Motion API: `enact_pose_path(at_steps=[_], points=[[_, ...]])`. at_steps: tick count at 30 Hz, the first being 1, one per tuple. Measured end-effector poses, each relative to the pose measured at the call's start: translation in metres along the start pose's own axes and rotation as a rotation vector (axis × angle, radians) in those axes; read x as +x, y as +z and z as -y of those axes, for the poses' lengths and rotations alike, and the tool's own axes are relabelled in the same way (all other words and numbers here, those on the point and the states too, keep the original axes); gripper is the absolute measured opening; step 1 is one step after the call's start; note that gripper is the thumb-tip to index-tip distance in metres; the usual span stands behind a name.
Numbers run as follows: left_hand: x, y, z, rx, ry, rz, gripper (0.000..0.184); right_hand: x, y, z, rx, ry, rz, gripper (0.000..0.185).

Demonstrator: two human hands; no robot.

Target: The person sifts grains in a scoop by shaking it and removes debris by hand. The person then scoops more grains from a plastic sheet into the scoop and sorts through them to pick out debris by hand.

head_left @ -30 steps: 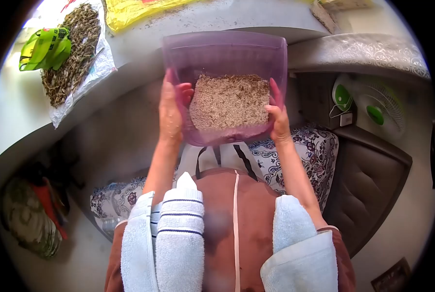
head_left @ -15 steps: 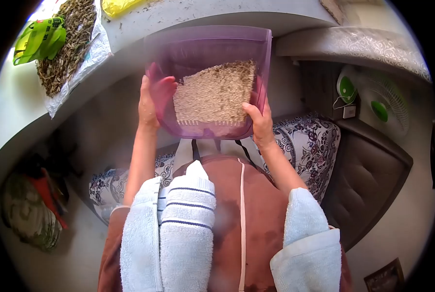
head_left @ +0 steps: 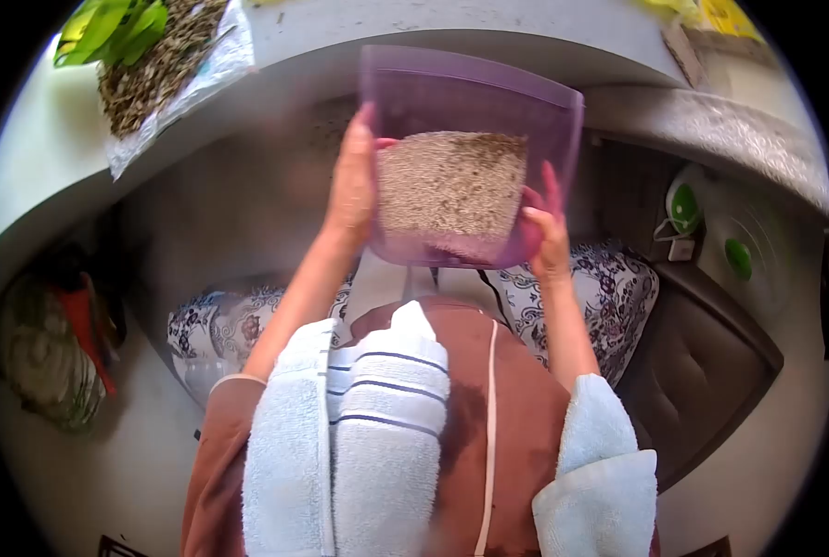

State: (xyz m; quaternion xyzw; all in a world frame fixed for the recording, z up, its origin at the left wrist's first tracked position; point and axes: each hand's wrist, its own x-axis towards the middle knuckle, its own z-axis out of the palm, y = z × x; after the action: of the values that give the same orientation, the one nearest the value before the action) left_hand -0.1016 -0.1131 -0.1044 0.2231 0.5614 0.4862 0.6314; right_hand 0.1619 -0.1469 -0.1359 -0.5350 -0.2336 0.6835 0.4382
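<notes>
A translucent purple plastic bin [head_left: 475,79] is held up in front of my chest, tilted so that its inside shows. Across its bottom lies a layer of pale grain-like bits [head_left: 451,186], with darker specks toward the far right. My left hand [head_left: 351,181] grips the bin's left wall, its fingers partly behind the plastic. On the right wall, my right hand [head_left: 549,232] holds on near the lower corner, thumb on the near side. A light blue towel [head_left: 386,399] with dark stripes hangs over my front.
On the curved white counter [head_left: 43,139], dark dried pieces [head_left: 164,70] lie on a white plastic sheet beside a green bag [head_left: 113,28]. A green-and-white fan [head_left: 737,255] stands at right. Below are a patterned cushion [head_left: 609,288] and a brown padded seat [head_left: 702,343].
Both hands have moved the bin to the right in view, and its tilt has turned slightly clockwise. The grain has shifted inside it. The counter also appears shifted as my head turned.
</notes>
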Motion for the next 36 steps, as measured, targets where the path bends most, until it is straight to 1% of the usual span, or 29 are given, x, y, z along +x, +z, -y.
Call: enact_pose_path(at_steps=[1, 2, 3, 5, 7, 8, 9, 11, 13, 15, 16, 17, 18, 19, 21, 23, 24, 25, 27, 29, 30, 31, 32, 33, 34, 35, 36], points=[[-0.002, 0.015, 0.021, -0.019, 0.123, 0.038, 0.065, 0.004, -0.016, 0.011, 0.054, 0.051, 0.048, 0.08], [-0.009, 0.036, 0.032, 0.109, 0.274, -0.017, 0.059, 0.008, -0.043, 0.017, 0.059, 0.1, 0.089, 0.082], [-0.018, 0.058, 0.041, 0.238, 0.416, -0.065, 0.053, 0.009, -0.063, 0.024, 0.105, 0.097, 0.107, 0.083], [-0.032, 0.088, 0.055, 0.06, 0.254, -0.007, 0.054, 0.0, -0.077, 0.043, 0.158, 0.048, 0.156, 0.08], [-0.015, 0.072, 0.067, -0.051, 0.209, 0.036, 0.053, -0.011, -0.07, 0.047, 0.099, -0.019, 0.034, 0.075], [-0.003, 0.067, 0.071, -0.109, 0.185, 0.063, 0.053, -0.018, -0.066, 0.037, 0.104, 0.003, -0.136, 0.069], [0.003, 0.048, 0.057, -0.249, 0.076, 0.104, 0.056, -0.025, -0.053, 0.027, 0.057, -0.021, -0.223, 0.065], [0.023, 0.007, 0.043, -0.211, -0.082, 0.161, 0.06, -0.034, -0.005, 0.016, -0.122, -0.12, -0.224, 0.065], [0.026, -0.013, 0.024, -0.074, -0.135, 0.133, 0.06, -0.033, 0.017, 0.012, -0.05, -0.073, -0.095, 0.068], [0.014, 0.006, 0.015, -0.04, -0.109, 0.035, 0.059, -0.016, -0.005, 0.017, 0.032, 0.066, 0.01, 0.074], [0.011, 0.024, 0.028, -0.168, 0.094, 0.068, 0.057, -0.003, -0.029, 0.018, 0.04, 0.124, 0.078, 0.075], [-0.008, 0.046, 0.019, -0.039, 0.107, 0.01, 0.054, 0.01, -0.054, 0.018, 0.0, 0.155, 0.094, 0.076], [-0.019, 0.06, 0.022, -0.056, 0.131, -0.017, 0.055, 0.013, -0.061, 0.027, 0.076, 0.181, 0.11, 0.076], [-0.029, 0.071, 0.028, -0.07, 0.151, -0.047, 0.056, 0.013, -0.062, 0.034, 0.11, 0.12, 0.109, 0.076], [-0.026, 0.06, 0.049, -0.076, 0.178, -0.042, 0.054, 0.011, -0.053, 0.035, 0.174, 0.016, 0.125, 0.075], [-0.004, 0.019, 0.033, -0.207, -0.039, -0.011, 0.058, -0.001, -0.032, 0.016, -0.046, -0.077, -0.045, 0.074], [0.006, 0.001, 0.024, -0.184, -0.123, -0.003, 0.06, -0.015, 0.0, 0.022, -0.127, -0.117, -0.062, 0.074], [0.013, -0.015, 0.015, -0.23, -0.19, 0.04, 0.059, -0.022, 0.021, 0.017, -0.2, -0.195, -0.069, 0.075], [0.01, -0.013, -0.004, -0.269, -0.201, 0.082, 0.059, -0.024, 0.032, 0.019, -0.168, -0.116, -0.108, 0.074], [-0.001, 0.02, -0.011, -0.148, -0.07, 0.089, 0.059, -0.004, -0.003, 0.03, 0.068, 0.042, -0.041, 0.073], [-0.004, 0.034, 0.006, -0.094, 0.099, 0.057, 0.059, 0.003, -0.019, 0.036, 0.088, 0.078, -0.01, 0.073], [-0.014, 0.049, 0.003, -0.069, 0.1, 0.037, 0.06, 0.009, -0.033, 0.043, 0.093, 0.133, 0.028, 0.072], [-0.024, 0.063, 0.0, -0.045, 0.1, 0.018, 0.06, 0.011, -0.037, 0.044, 0.14, 0.132, 0.06, 0.072], [-0.021, 0.057, 0.011, -0.067, 0.105, 0.009, 0.06, 0.01, -0.041, 0.044, 0.186, 0.133, 0.09, 0.072], [-0.019, 0.051, 0.022, -0.089, 0.11, 0.001, 0.06, 0.006, -0.04, 0.036, 0.166, 0.045, 0.063, 0.073], [-0.01, 0.029, 0.02, -0.053, 0.027, 0.041, 0.058, -0.002, -0.021, 0.029, 0.144, -0.037, 0.037, 0.074], [-0.001, 0.008, 0.01, -0.097, -0.026, 0.064, 0.058, -0.007, -0.006, 0.015, 0.028, -0.121, -0.041, 0.075]])
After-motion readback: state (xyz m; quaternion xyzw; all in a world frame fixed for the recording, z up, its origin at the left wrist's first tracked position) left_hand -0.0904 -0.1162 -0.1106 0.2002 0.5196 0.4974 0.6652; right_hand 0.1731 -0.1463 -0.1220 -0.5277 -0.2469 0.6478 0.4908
